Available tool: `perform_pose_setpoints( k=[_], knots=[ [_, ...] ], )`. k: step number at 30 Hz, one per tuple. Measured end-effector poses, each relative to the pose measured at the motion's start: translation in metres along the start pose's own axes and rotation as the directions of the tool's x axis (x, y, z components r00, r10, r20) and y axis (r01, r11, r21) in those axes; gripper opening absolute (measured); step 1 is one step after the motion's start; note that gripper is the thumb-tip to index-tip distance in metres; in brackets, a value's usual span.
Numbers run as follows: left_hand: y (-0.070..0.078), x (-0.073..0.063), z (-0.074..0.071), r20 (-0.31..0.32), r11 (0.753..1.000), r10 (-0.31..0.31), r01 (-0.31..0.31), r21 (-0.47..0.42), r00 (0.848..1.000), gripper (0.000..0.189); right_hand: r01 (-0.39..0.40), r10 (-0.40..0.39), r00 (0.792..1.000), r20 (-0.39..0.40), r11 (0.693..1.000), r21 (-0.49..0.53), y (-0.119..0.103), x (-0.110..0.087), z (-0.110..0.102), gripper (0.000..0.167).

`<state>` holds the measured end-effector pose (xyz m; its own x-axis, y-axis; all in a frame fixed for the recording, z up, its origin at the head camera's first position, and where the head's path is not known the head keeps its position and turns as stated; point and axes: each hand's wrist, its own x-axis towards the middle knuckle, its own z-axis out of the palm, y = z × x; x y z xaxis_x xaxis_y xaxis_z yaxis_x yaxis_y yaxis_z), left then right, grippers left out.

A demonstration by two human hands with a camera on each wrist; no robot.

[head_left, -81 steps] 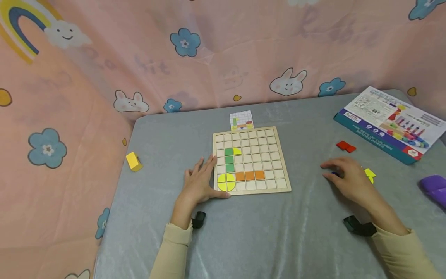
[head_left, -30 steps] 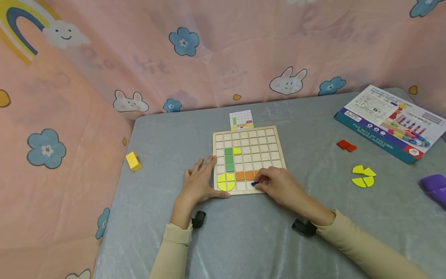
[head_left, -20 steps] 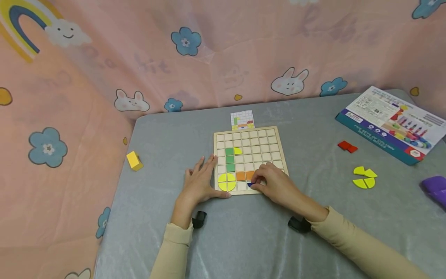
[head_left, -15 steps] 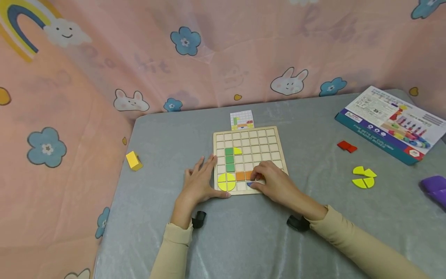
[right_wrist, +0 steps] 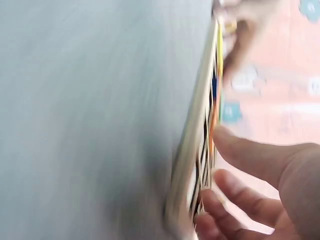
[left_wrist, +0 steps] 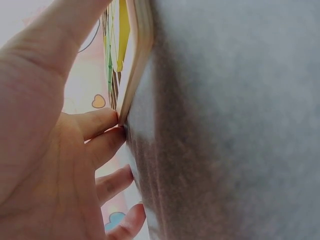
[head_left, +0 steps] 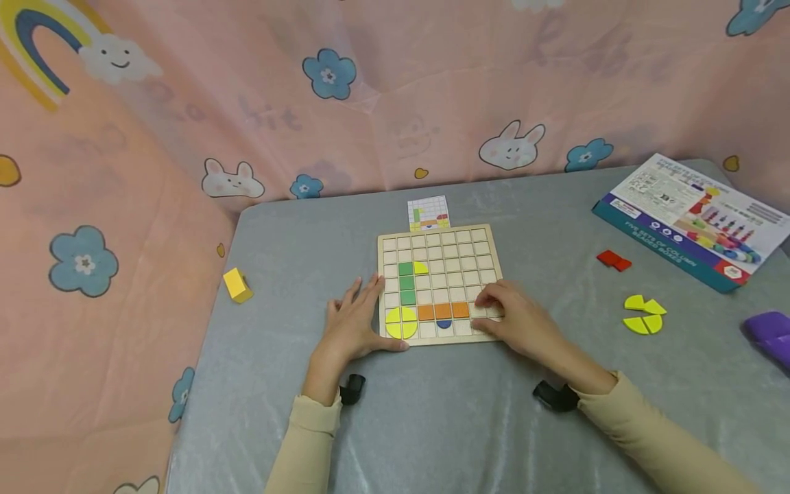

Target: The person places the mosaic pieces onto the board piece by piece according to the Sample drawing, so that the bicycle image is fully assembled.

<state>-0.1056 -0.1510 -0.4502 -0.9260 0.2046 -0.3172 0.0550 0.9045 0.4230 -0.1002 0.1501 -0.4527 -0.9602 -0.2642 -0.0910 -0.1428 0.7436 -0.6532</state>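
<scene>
A wooden grid board [head_left: 452, 268] lies on the table with coloured tiles in some of its squares. My left hand [head_left: 352, 326] rests against its left side, fingers along the edge and thumb at the front corner. Over the board's right front squares hovers my right hand [head_left: 518, 319], thumb and fingers apart and nothing between them. A blue half-round tile [head_left: 444, 324] sits just below a row of orange tiles [head_left: 443, 311]. Green tiles [head_left: 406, 283] form a column, a yellow quarter tile [head_left: 420, 267] beside its top. Several yellow quarters form a circle [head_left: 401, 322] at the front left.
Behind the board lies a small pattern card [head_left: 428, 211]. To the right are red tiles [head_left: 614, 261], loose yellow tiles [head_left: 644, 314], a printed box [head_left: 691, 219] and a purple object [head_left: 769, 336]. A yellow block [head_left: 237, 285] stands at the table's left.
My right hand brought the blue tile from the right, set it below the middle orange tile, let go and moved back rightward. My left hand has stayed at the board.
</scene>
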Motion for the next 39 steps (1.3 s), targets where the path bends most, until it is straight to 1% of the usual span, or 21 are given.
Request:
perform_pose_setpoints(
  k=[3,5,8,12,15,17,20,22,27,31,34,39],
  knots=[
    [0.0,0.0,-0.001,-0.004,1.0,0.0,0.0,0.004,1.0,0.133,-0.074,0.074,0.997,0.019,0.997,-0.026,0.016,-0.007,-0.017,0.035],
    [-0.001,0.0,-0.001,-0.006,1.0,0.0,0.0,0.007,1.0,0.133,-0.091,0.092,0.996,0.019,0.995,-0.038,0.031,-0.012,-0.028,0.04],
    [-0.001,-0.001,-0.001,-0.005,1.0,0.005,-0.005,0.01,1.0,0.132,-0.116,0.118,0.993,0.012,0.991,-0.072,0.054,-0.02,-0.045,0.043],
    [-0.001,0.0,-0.002,-0.003,1.0,0.008,-0.008,0.011,1.0,0.132,-0.168,0.168,0.986,-0.009,0.98,-0.109,0.08,-0.034,-0.065,0.041],
    [0.0,0.0,-0.002,-0.002,1.0,0.005,-0.005,0.01,1.0,0.132,-0.197,0.193,0.98,-0.046,0.973,-0.124,0.094,-0.047,-0.074,0.037],
    [0.0,0.0,-0.002,0.001,1.0,0.004,-0.004,0.01,1.0,0.131,-0.205,0.196,0.977,-0.079,0.971,-0.126,0.101,-0.056,-0.077,0.034],
    [0.0,0.0,-0.001,0.005,1.0,0.003,-0.003,0.008,1.0,0.131,-0.223,0.211,0.971,-0.109,0.968,-0.114,0.108,-0.068,-0.08,0.03],
    [0.001,0.0,-0.001,0.006,1.0,0.003,-0.003,0.009,1.0,0.131,-0.24,0.229,0.967,-0.114,0.966,-0.096,0.111,-0.074,-0.081,0.029],
    [0.002,0.0,-0.001,0.006,1.0,0.003,-0.003,0.008,1.0,0.131,-0.278,0.269,0.954,-0.135,0.959,-0.051,0.117,-0.084,-0.083,0.033],
    [0.002,0.0,0.0,0.007,1.0,0.0,0.0,0.004,1.0,0.131,-0.282,0.269,0.947,-0.176,0.958,-0.051,0.12,-0.085,-0.083,0.029],
    [0.001,0.0,0.0,0.008,1.0,-0.002,0.002,0.002,1.0,0.131,-0.278,0.259,0.945,-0.199,0.958,-0.075,0.12,-0.084,-0.083,0.024],
    [0.001,-0.001,0.0,0.006,1.0,0.001,-0.001,0.005,1.0,0.132,-0.261,0.234,0.952,-0.196,0.957,-0.126,0.109,-0.074,-0.079,0.02]
  ],
)
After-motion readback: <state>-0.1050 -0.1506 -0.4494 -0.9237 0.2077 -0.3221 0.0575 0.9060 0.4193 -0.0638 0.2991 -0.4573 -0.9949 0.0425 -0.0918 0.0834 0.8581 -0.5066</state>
